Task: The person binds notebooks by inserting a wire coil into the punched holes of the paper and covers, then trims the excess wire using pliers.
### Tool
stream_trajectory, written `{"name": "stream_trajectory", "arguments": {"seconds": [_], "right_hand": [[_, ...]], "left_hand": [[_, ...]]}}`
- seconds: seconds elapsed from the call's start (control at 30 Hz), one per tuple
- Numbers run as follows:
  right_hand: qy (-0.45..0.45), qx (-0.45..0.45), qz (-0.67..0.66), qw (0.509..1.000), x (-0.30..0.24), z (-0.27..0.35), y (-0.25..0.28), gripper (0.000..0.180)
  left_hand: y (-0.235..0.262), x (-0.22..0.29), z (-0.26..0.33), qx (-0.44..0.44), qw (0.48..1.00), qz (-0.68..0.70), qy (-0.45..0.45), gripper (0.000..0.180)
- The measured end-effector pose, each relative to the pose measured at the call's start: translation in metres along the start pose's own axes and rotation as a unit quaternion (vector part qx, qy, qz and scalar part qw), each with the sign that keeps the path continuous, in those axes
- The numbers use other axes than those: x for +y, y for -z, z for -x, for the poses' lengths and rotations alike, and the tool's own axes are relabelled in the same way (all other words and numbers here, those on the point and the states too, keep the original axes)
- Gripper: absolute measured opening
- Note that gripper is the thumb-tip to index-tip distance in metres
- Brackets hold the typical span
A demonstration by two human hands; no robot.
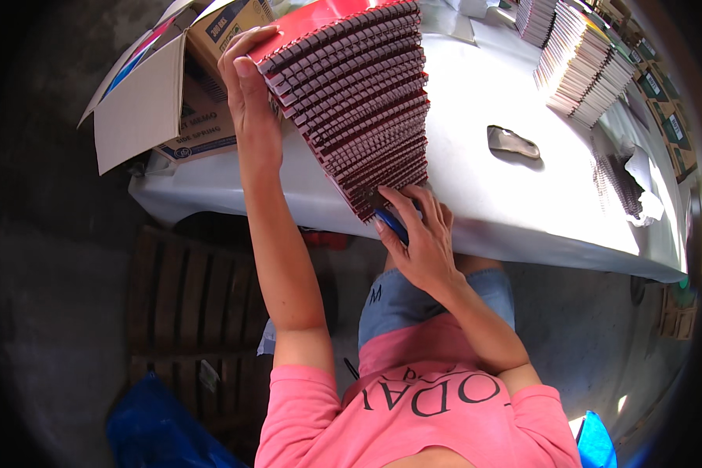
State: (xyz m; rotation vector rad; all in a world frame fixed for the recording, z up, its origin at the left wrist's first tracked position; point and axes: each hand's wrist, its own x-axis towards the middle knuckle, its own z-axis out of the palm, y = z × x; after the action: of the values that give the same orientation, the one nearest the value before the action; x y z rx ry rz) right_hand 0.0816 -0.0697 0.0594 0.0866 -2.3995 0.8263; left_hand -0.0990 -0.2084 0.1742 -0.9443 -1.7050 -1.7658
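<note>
A tall stack of spiral notebooks [359,93] with red covers stands at the table's near edge, its wire-bound edges facing me. My left hand [251,86] grips the stack's upper left corner, fingers over the top and thumb against the side. Low on the bound edges, my right hand [423,234] is closed around a tool with a blue handle [391,225]. The tool's working end is mostly hidden by my fingers and the bindings, so its exact kind does not show.
An open cardboard box [203,117] sits left of the stack on the white-covered table [476,195]. A small oblong object [512,143] lies to the right. More notebook stacks [589,66] stand at the far right, near dark wire pieces [622,183]. Wooden pallets [187,296] are on the floor.
</note>
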Motion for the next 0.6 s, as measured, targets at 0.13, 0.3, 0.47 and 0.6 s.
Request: {"name": "stream_trajectory", "arguments": {"seconds": [0.13,0.3,0.47,0.6], "right_hand": [[0.029,-0.001,0.064,0.997,-0.001,-0.001,-0.004,0.042],[-0.011,-0.053,0.016,0.998,-0.009,-0.005,-0.007,0.039],[-0.317,-0.274,-0.359,0.834,-0.015,-0.018,0.009,0.037],[-0.3,-0.227,-0.401,0.836,-0.006,-0.017,0.009,0.039]], "left_hand": [[0.001,0.0,0.001,0.0,1.0,-0.006,0.0,0.069],[-0.001,0.002,0.001,0.005,1.0,-0.004,-0.004,0.07],[0.0,-0.003,0.002,0.008,1.0,-0.002,-0.008,0.07],[0.0,-0.001,0.001,0.007,1.0,-0.001,-0.004,0.07]]}}
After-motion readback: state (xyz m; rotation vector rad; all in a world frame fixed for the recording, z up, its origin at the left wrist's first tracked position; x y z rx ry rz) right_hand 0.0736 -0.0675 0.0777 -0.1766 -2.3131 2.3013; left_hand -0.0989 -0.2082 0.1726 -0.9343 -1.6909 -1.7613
